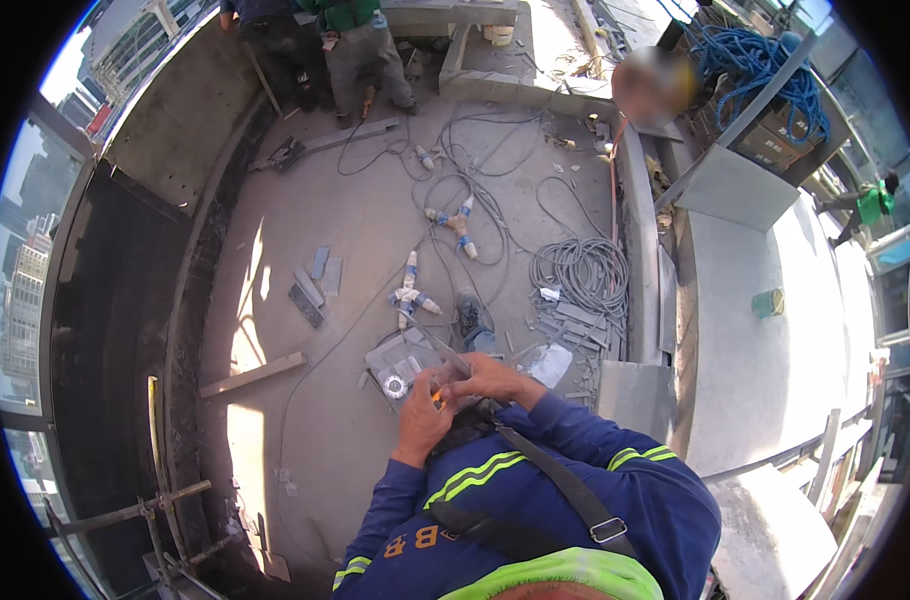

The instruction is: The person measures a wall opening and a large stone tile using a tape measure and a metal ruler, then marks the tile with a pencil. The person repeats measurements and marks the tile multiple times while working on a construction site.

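Both my hands are together in front of my waist. My left hand (pixel 424 415) is closed around a small orange-and-black tool (pixel 439 399); its exact kind is too small to make out. Against it, my right hand (pixel 487 380) pinches a thin grey strip (pixel 449 352) that points up and left. The fingers of the two hands overlap, so part of what they hold is hidden. On the floor just beyond, a flat grey piece (pixel 415 352) lies beside a round white disc (pixel 395 386).
Taped cable connectors (pixel 412 294) and a coiled grey cable (pixel 583 272) lie ahead on the floor. Cut grey strips (pixel 580 328) are piled at right, near a white bag (pixel 550 364). A wooden batten (pixel 255 374) lies left. Two people (pixel 360 55) stand at the far wall.
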Motion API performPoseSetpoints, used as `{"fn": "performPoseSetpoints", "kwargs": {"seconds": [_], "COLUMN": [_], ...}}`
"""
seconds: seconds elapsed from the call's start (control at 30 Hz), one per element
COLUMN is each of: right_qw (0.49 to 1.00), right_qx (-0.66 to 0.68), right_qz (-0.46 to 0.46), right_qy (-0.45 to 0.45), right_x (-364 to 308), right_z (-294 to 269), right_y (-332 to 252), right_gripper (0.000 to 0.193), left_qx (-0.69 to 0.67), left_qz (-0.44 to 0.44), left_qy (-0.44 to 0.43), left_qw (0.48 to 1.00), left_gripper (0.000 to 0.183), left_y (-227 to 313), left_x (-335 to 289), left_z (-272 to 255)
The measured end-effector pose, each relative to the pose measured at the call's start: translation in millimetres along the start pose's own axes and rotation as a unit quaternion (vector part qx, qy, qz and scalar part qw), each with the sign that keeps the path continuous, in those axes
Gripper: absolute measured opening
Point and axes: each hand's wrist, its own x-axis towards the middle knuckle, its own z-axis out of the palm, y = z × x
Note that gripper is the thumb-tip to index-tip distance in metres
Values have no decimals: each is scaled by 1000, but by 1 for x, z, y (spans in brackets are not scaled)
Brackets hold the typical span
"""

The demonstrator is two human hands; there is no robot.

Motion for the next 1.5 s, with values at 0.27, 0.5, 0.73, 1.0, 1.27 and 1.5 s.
{"fn": "performPoseSetpoints", "kwargs": {"seconds": [0.27,0.5,0.73,1.0,1.27,1.5], "right_qw": [966,963,956,904,816,745], "right_qx": [187,103,116,133,281,418], "right_qz": [-37,-71,-34,11,36,130], "right_qy": [172,240,268,407,504,503], "right_x": [157,230,342,488,590,705], "right_z": [-228,-357,-374,-413,-439,-499], "right_y": [-157,-275,-280,-264,-223,-223], "right_gripper": [28,32,33,50,52,38], "left_qx": [148,123,117,138,86,36], "left_qz": [-30,-25,4,53,-21,-101], "left_qy": [71,58,18,-88,-55,34], "left_qw": [986,990,993,985,995,994], "left_gripper": [31,26,27,29,31,37], "left_y": [-49,-33,-47,-147,-185,-211], "left_x": [190,339,494,704,898,950], "left_z": [-70,-123,-149,-209,-339,-380]}}
